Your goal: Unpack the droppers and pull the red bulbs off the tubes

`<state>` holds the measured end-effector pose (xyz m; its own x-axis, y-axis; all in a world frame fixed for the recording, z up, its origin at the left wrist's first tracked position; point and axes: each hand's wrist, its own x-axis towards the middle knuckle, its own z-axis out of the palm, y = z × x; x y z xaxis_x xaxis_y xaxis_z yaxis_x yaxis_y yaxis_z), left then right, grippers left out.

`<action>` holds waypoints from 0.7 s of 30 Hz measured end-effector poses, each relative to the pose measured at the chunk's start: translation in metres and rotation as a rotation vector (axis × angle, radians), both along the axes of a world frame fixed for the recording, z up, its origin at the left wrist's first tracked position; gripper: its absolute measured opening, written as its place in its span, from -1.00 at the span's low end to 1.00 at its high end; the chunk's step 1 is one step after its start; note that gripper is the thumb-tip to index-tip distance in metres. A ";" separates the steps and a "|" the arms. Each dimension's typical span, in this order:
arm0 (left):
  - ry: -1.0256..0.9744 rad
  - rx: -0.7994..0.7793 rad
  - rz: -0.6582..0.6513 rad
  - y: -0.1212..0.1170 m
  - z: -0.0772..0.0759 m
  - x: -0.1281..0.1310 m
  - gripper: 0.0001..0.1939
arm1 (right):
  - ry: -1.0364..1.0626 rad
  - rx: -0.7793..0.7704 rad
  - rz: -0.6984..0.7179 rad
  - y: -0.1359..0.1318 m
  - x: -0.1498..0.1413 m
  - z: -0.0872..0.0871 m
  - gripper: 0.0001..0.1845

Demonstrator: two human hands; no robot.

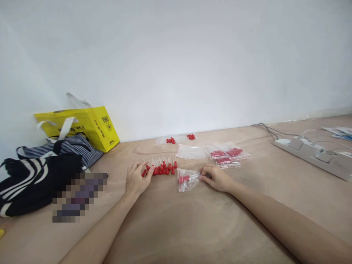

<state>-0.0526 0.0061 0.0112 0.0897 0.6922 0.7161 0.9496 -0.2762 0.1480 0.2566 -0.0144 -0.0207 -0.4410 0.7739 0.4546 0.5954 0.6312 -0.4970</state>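
Droppers with red bulbs and thin clear tubes (162, 169) lie side by side in a row on the wooden table, bulbs toward me. My left hand (138, 178) is at the row's left end, fingers apart, with thumb and fingertips at the outermost droppers; whether it presses on any is unclear. Right of the row, my right hand (216, 178) pinches the edge of a clear zip bag (188, 185). A few red-bulbed droppers (183, 179) show inside this bag, which rests on the table.
Filled zip bags (227, 154) lie behind my right hand, beside a flat clear bag (189, 152). More red pieces (171, 140) lie near the wall. At left are a yellow bag (103, 132), dark fabric (41, 183) and a blurred object (81, 198); at right, a power strip (316, 154).
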 end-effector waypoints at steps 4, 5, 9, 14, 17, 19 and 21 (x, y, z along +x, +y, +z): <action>0.027 0.094 -0.244 -0.016 0.001 0.018 -0.82 | 0.001 0.010 0.001 0.001 -0.001 -0.001 -0.84; 0.038 0.055 -0.363 -0.020 0.000 0.025 -0.83 | 0.002 0.007 0.001 0.001 -0.001 -0.001 -0.85; 0.012 -0.168 -0.642 -0.034 -0.006 0.051 -0.84 | 0.010 -0.012 0.039 -0.002 -0.003 -0.001 -0.87; 0.028 -0.419 -0.689 -0.038 -0.005 0.065 -0.77 | 0.039 -0.026 0.135 -0.007 -0.007 0.002 -0.88; 0.048 -0.510 -0.684 -0.040 -0.001 0.066 -0.72 | 0.054 -0.022 0.179 -0.009 -0.009 0.004 -0.88; 0.053 -0.539 -0.678 -0.041 0.001 0.066 -0.76 | 0.055 -0.019 0.187 -0.010 -0.009 0.005 -0.89; 0.062 -0.555 -0.679 -0.042 0.001 0.066 -0.83 | 0.054 -0.020 0.182 -0.010 -0.010 0.005 -0.89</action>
